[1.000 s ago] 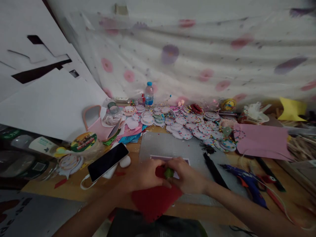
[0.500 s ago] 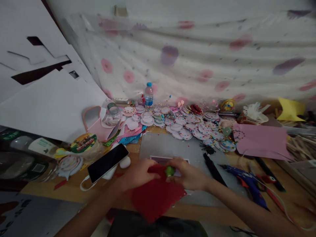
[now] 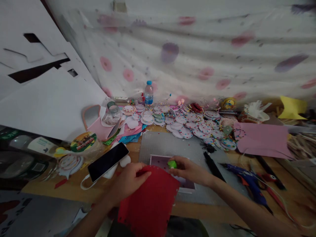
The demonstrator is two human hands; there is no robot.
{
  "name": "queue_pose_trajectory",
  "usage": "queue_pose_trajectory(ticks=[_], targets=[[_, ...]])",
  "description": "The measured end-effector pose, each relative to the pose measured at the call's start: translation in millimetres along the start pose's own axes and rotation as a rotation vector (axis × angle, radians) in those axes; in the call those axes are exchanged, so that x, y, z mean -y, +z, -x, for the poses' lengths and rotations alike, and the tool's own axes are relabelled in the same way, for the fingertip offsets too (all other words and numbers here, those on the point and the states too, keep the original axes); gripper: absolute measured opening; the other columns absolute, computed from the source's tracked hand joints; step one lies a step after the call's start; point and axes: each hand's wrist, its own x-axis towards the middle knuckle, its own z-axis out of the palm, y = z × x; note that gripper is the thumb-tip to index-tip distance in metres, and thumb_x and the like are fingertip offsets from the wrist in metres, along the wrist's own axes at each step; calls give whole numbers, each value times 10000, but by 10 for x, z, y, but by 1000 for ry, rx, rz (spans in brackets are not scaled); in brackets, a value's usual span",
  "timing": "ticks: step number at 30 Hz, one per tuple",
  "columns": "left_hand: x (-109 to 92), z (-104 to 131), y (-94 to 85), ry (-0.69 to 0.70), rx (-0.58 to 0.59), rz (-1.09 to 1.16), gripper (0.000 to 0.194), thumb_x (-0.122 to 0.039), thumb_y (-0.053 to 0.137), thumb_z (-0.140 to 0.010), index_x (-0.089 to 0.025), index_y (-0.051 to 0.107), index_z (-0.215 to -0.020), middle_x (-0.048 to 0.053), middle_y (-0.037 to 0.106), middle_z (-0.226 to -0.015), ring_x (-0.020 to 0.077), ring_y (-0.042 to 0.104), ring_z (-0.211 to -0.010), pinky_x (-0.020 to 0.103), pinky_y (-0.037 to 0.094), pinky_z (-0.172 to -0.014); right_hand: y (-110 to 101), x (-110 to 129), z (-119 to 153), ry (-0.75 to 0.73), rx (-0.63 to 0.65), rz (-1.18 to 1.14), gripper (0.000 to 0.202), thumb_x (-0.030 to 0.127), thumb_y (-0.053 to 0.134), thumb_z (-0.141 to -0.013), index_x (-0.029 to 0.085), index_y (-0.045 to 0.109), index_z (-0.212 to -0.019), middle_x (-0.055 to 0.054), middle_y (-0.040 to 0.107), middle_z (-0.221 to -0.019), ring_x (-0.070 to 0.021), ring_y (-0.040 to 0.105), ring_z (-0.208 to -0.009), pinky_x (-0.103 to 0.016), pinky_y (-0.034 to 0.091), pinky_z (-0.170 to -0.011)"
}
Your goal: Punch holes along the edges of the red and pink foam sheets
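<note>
The left hand [image 3: 130,181] pinches the upper left edge of a red sheet [image 3: 150,200] between thumb and fingers; the sheet spreads below and to the right of that hand. The right hand [image 3: 187,171] grips a small green object [image 3: 172,164] at its fingertips, near the sheet's top edge. Under and beside the right hand, a purplish tray [image 3: 158,160] lies on a grey mat [image 3: 153,143]. A phone [image 3: 108,161] lies left of the left hand, a blue glue gun [image 3: 248,181] right of the right hand, and dotted discs [image 3: 182,123] beyond both.
</note>
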Motion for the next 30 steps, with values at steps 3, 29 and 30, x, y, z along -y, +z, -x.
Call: queue_pose_trajectory(ticks=[3, 29, 30], targets=[[-38, 23, 15, 1, -34, -49, 231, -310, 520, -834, -158, 693, -849, 44, 719, -816, 206, 642, -769, 269, 442, -667, -5, 125, 51, -16, -35, 86, 247, 296, 661, -746, 180, 488, -879, 54, 453, -700, -83, 423, -606, -199, 360, -544], [-118, 68, 133, 61, -89, -27, 203, -324, 529, -848, -212, 694, -886, 7, 716, -805, 178, 625, -741, 247, 418, -648, 16, 601, 163, -82, -98, 684, 107, 191, 602, -693, 165, 570, -792, 13, 534, -678, -103, 447, -586, -207, 319, -522], [-122, 66, 132, 60, -89, -34, 206, -328, 528, -849, -214, 695, -891, 7, 715, -803, 178, 623, -735, 248, 415, -640, 16, 602, 162, -80, -96, 685, 108, 187, 600, -693, 165, 571, -794, 12, 536, -681, -104, 448, -587, -208, 319, -522]])
